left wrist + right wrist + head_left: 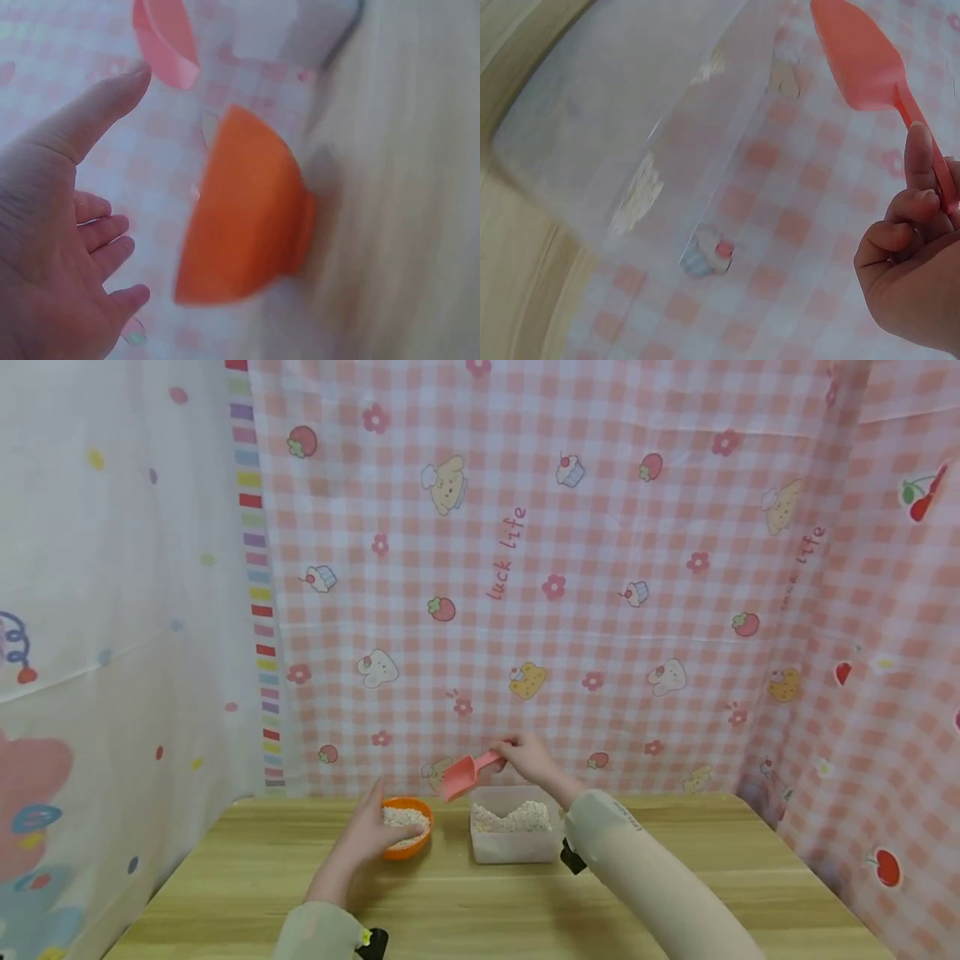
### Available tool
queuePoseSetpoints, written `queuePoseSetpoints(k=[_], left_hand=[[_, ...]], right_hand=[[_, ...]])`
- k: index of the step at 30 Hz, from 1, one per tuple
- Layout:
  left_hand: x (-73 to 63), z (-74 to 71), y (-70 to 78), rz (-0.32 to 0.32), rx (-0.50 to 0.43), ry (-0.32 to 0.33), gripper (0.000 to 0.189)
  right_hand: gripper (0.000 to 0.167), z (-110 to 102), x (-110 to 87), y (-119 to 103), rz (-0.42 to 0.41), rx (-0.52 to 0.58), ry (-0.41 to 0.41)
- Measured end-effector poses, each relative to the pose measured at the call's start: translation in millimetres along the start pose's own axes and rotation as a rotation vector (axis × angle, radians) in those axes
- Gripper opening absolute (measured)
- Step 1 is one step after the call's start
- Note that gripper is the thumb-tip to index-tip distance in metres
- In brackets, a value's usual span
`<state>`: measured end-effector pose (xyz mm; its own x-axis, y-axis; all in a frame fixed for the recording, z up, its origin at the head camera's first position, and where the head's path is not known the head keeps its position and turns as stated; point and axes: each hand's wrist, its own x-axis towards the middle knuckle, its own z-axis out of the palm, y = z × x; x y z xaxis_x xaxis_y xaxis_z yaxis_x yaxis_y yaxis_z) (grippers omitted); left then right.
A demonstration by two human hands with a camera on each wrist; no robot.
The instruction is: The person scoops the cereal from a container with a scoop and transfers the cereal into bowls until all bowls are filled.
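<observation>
My right hand (531, 760) grips the handle of a pink scoop (460, 777), holding it tilted above the gap between the bowl and the box. In the right wrist view the fingers (919, 161) curl round the handle, and the scoop's blade (861, 56) points away. An orange bowl (407, 852) on the left holds pale grains (401, 817). My left hand (367, 828) hovers by the bowl, thumb and fingers apart. From the left wrist it appears clear of the bowl (244, 214). A translucent box (513, 848) on the right holds more pale, flaky grains (525, 817) in an uneven heap.
A wood-grain table (465, 902) carries the bowl and box. Behind it hangs a pink checked cloth (495, 635), with a white patterned curtain (150, 610) on the left and more checked cloth (885, 693) on the right.
</observation>
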<state>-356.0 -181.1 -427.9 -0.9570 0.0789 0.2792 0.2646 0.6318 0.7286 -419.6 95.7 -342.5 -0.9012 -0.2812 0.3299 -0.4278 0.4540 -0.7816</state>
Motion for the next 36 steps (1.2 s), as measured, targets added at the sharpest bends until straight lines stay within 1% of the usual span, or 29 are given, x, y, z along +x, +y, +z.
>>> queuePoseSetpoints(k=[3, 6, 10, 12, 15, 18, 23, 25, 28, 32, 36], left_hand=[[3.8, 1.0, 16.6, 0.03, 0.014, -0.003, 0.11], [5.4, 7.1, 31.9, 0.068, 0.02, -0.001, 0.108], [5.7, 23.7, 45.5, 0.103, 0.007, 0.003, 0.101], [5.5, 33.1, 50.4, 0.111, -0.02, -0.005, 0.098], [6.7, 46.9, 55.6, 0.11, -0.069, -0.028, 0.098], [9.2, 58.2, 59.6, 0.104, -0.108, -0.065, 0.099], [13.2, 70.5, 64.0, 0.118, -0.099, -0.121, 0.097], [14.5, 74.6, 63.6, 0.121, -0.11, -0.138, 0.097], [15.4, 81.2, 60.4, 0.104, -0.128, -0.168, 0.099], [16.3, 90.3, 54.2, 0.089, -0.128, -0.202, 0.1], [18.1, 96.1, 51.0, 0.081, -0.122, -0.203, 0.098]], right_hand=[[0.025, -16.9, -3.8, 7.1, 0.041, 0.022, 0.01], [0.027, -32.1, -7.0, 14.6, 0.059, 0.022, 0.016], [0.028, -50.7, -13.0, 23.5, 0.076, 0.011, 0.009], [0.028, -58.7, -16.4, 28.7, 0.097, 0.01, 0.006], [0.027, -67.4, -21.0, 38.1, 0.105, 0.012, -0.001], [0.025, -72.9, -25.2, 48.7, 0.092, 0.001, -0.015], [0.025, -78.4, -31.1, 64.4, 0.098, 0.016, -0.045], [0.025, -80.3, -32.6, 68.4, 0.099, 0.023, -0.054], [0.026, -83.4, -34.5, 72.4, 0.09, 0.014, -0.067], [0.026, -86.2, -36.6, 74.6, 0.112, -0.003, -0.087], [0.026, -85.4, -39.8, 76.4, 0.135, -0.04, -0.096]])
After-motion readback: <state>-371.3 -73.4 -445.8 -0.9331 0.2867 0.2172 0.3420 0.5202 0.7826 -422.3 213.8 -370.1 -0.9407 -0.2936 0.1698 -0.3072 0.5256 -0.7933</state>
